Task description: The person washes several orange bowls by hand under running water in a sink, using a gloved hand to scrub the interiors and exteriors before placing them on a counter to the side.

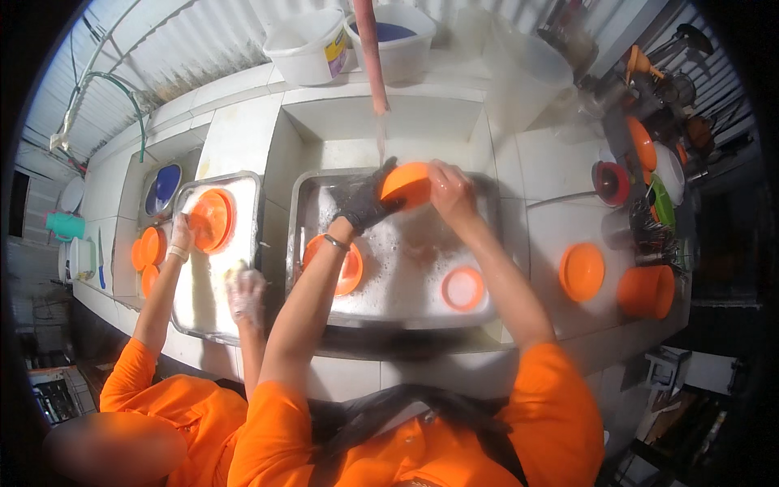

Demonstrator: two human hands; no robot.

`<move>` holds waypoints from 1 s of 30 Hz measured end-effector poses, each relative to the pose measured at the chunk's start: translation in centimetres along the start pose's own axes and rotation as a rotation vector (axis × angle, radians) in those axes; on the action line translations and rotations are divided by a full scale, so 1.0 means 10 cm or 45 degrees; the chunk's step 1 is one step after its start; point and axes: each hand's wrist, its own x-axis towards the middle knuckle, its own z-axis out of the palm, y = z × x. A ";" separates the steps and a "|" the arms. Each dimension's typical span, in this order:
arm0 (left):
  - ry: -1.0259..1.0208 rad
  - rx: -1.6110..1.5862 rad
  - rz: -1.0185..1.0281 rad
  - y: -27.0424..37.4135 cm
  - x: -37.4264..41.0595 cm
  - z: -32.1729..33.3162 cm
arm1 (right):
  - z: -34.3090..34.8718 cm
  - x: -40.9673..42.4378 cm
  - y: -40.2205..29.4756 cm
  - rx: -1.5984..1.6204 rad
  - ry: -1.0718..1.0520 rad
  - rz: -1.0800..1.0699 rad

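Between both my hands I hold an orange bowl (406, 185), tilted, just below the mouth of a reddish hose (372, 61) from which water runs. My left hand (367, 198), in a dark glove, grips the bowl's left side. Bare and wet, my right hand (451, 190) holds its right rim. Beneath them a metal tray (395, 243) holds soapy-looking water. A larger orange dish (349, 268) lies in the tray at left, partly behind my left forearm. Toward the tray's right front sits a small orange bowl (462, 288).
At left a co-worker's hands work over a second metal tray (207, 292) with stacked orange bowls (211, 219). On the right counter are an orange dish (582, 272), an orange container (646, 292) and crowded utensils. White tubs (306, 45) line the back ledge. A knife (101, 262) lies far left.
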 end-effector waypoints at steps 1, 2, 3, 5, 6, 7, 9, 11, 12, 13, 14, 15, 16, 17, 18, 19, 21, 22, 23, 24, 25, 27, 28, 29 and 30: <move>0.156 -0.065 0.059 -0.12 0.01 -0.02 | 0.02 0.16 -0.07 0.092 0.051 0.028; 0.294 -0.144 0.138 -0.24 0.08 -0.01 | 0.08 0.22 -0.05 0.214 0.077 0.072; 0.428 -0.225 0.211 -0.30 0.13 -0.01 | 0.09 0.29 -0.16 0.221 0.159 0.118; 0.610 -0.451 0.059 -0.27 0.18 -0.01 | 0.11 0.36 -0.45 0.220 0.330 0.223; 0.658 -0.645 0.011 -0.28 0.20 -0.03 | 0.19 0.28 -0.53 0.292 0.079 0.154; 0.695 -0.842 -0.046 -0.29 0.22 -0.04 | 0.28 0.13 -0.55 0.360 -0.177 0.093; 0.565 -0.917 -0.218 -0.27 0.18 -0.08 | 0.39 0.01 -0.52 0.091 -0.587 0.148; 0.494 -1.047 -0.214 -0.24 0.17 0.05 | 0.59 -0.03 -0.43 -0.252 -0.482 0.216; 0.570 -1.031 -0.195 -0.35 0.17 0.13 | 0.73 0.06 -0.51 -0.186 -0.154 0.212; 0.539 -1.149 -0.249 -0.33 0.22 0.15 | 0.81 0.07 -0.53 -0.091 -0.401 0.157; 0.505 -1.266 -0.303 -0.33 0.23 0.11 | 0.86 0.06 -0.54 0.008 -0.645 0.102; 0.466 -1.379 -0.356 -0.37 0.24 0.05 | 0.88 0.06 -0.51 0.110 -0.883 0.051; 0.397 -1.459 -0.413 -0.50 0.18 -0.13 | 0.65 0.18 -0.63 0.304 -1.219 -0.010; 0.382 -1.396 -0.429 -0.59 0.09 -0.22 | 0.62 0.15 -0.59 0.212 -1.131 -0.053; 0.347 -1.343 -0.436 -0.53 0.03 -0.24 | 0.54 0.10 -0.45 0.102 -1.040 -0.082; 0.336 -1.285 -0.446 -0.46 -0.10 -0.28 | 0.46 0.05 -0.43 0.005 -0.951 -0.131; 0.323 -1.113 -0.508 -0.73 0.04 -0.03 | 0.86 -0.09 -0.41 0.087 -0.578 0.089; 0.400 -1.014 -0.467 -0.75 0.07 0.08 | 1.04 0.00 -0.53 0.232 -0.878 0.233; 0.407 -1.121 -0.444 -0.61 0.15 0.12 | 1.08 0.02 -0.42 0.351 -1.168 0.433; 0.453 -1.220 -0.453 -0.57 0.09 0.04 | 0.88 0.08 -0.55 0.493 -1.173 0.248; 0.474 -1.317 -0.451 -0.53 0.05 0.00 | 0.70 -0.02 -0.51 0.456 -1.224 0.220; 0.358 -1.310 -0.473 -0.71 -0.10 -0.06 | 0.45 -0.17 -0.44 0.408 -1.323 0.122; 0.283 -1.308 -0.482 -0.71 -0.12 0.00 | 0.46 -0.14 -0.41 0.131 -1.059 0.143; 0.207 -1.306 -0.491 -0.71 -0.09 0.06 | 0.49 -0.11 -0.43 0.083 -1.117 0.145; 0.219 -1.391 -0.619 -0.84 -0.09 0.14 | 0.47 0.07 -0.67 0.049 -1.185 0.094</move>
